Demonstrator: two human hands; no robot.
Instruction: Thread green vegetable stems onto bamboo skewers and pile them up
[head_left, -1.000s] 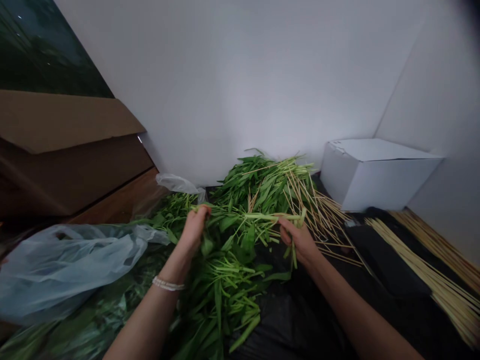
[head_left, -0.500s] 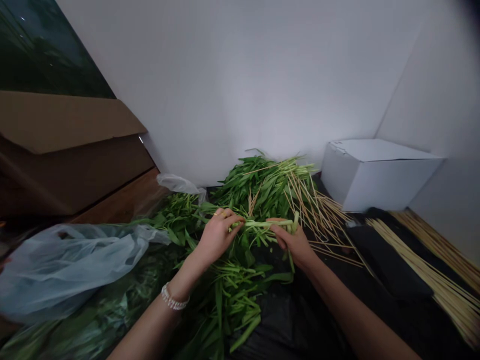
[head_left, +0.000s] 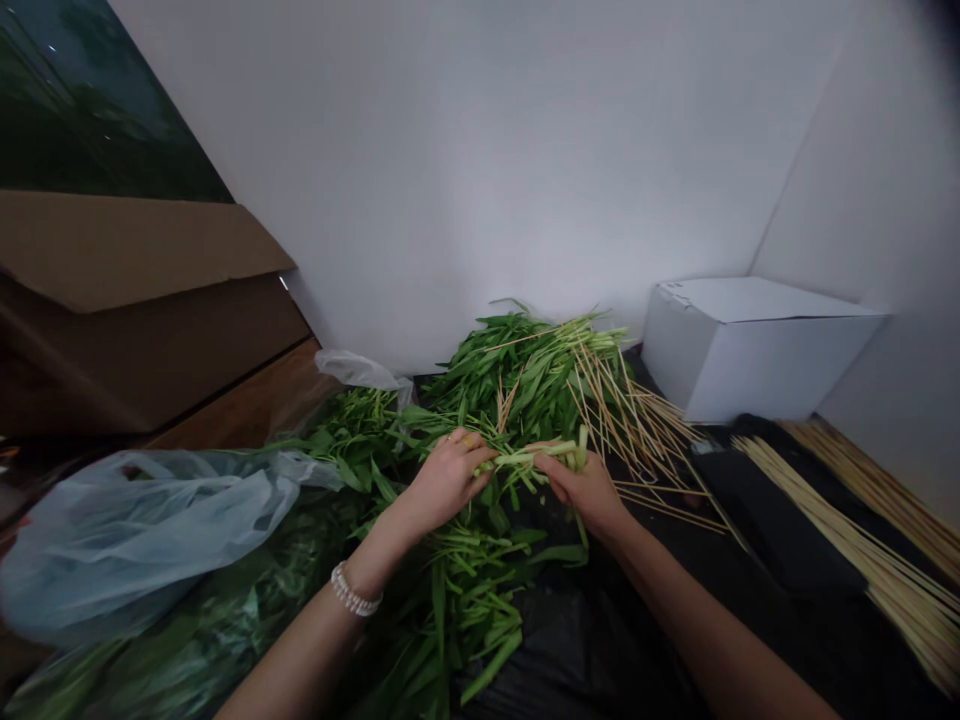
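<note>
Pale green leafy-vegetable stems [head_left: 536,455], which look like water spinach, stretch between my two hands. My left hand [head_left: 448,478] is closed with thumb and fingers pinched on the left part of the stems. Closed around their thick cut ends is my right hand [head_left: 586,488], thumb lying along the top; one stem stands up beside the thumb. Just below my hands lies a heap of loose leafy greens [head_left: 480,590] with short stems. Behind them a larger pile of greens [head_left: 517,360] rests against the wall, with thin wooden sticks [head_left: 637,410] lying across its right side.
A brown cardboard box [head_left: 150,330] stands at the left, with a translucent plastic bag [head_left: 165,540] in front of it. To the right are a white box [head_left: 765,350], a flat black object [head_left: 780,530] and bundles of thin sticks [head_left: 847,530]. Black plastic [head_left: 570,640] covers the near surface.
My left hand has shifted slightly down and right along the stems. The stems' right end has dipped a little to the left, and my right hand has hardly moved.
</note>
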